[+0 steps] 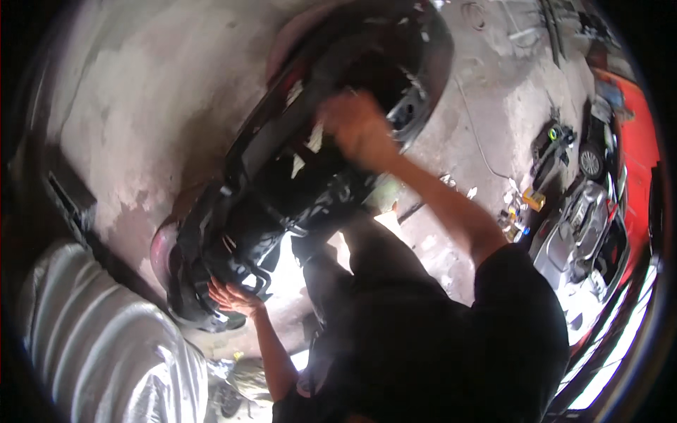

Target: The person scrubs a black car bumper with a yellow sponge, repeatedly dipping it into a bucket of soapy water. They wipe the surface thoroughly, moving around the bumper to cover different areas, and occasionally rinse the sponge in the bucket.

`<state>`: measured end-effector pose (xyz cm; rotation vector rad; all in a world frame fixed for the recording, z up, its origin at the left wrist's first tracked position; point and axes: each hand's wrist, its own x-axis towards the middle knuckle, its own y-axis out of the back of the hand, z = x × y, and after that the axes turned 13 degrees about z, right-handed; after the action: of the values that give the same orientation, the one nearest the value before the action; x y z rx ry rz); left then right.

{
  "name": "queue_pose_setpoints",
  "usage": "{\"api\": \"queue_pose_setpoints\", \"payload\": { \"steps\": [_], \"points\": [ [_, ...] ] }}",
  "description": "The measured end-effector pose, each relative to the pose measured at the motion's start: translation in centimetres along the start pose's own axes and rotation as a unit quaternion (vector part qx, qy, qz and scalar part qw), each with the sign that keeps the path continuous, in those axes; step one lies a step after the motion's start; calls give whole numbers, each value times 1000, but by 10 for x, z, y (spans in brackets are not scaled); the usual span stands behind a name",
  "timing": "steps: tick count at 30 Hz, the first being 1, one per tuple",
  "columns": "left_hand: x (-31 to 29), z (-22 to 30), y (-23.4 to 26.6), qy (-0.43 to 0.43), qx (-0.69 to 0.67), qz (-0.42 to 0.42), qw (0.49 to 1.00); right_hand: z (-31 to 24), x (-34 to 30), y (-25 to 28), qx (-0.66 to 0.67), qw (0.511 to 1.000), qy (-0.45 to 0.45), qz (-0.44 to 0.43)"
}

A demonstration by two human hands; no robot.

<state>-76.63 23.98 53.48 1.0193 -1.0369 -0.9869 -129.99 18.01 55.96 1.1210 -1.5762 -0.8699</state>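
A large dark car bumper (257, 151) stretches diagonally across the middle, from the lower left to the top. Its inner side, with ribs and openings, faces me, and reddish paint shows at its rim. My left hand (236, 297) rests against the bumper's lower left end, fingers stretched out and slightly apart. Farther up, my right hand (356, 130) is over the upper part of the bumper, smeared by motion. Its fingers look bent, but whether they hold anything cannot be made out.
A silver ribbed cover (106, 338) drapes over something at the lower left. Grey and black car parts (582, 233) lie at the right beside a red surface (638, 162), near a small yellow box (534, 199). A thin cable (479, 141) runs across the stained concrete floor (169, 77).
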Motion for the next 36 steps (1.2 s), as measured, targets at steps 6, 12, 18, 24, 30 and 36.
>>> {"api": "queue_pose_setpoints", "payload": {
  "steps": [6, 12, 18, 24, 30, 36],
  "points": [
    [-4, -3, -1, 20, 44, -22, 999, -60, -28, 29, 1, 999, 33, -21],
    [2, -9, 0, 13, 32, -21, 999, 139, 26, 30, -127, 988, -81, -27],
    [-1, 15, -9, 12, 4, -52, 999, 377, -32, 12, -99, 966, -148, 189],
    [9, -12, 3, 16, 22, -38, 999, 201, -36, 7, -75, 944, -180, 266],
    [11, -1, -8, 8, -20, -28, 999, 23, -70, 14, -4, 946, -226, 232],
    [21, 7, 5, 23, -3, -82, 996, -248, -126, -17, 40, 957, -238, 163]
  ]
}}
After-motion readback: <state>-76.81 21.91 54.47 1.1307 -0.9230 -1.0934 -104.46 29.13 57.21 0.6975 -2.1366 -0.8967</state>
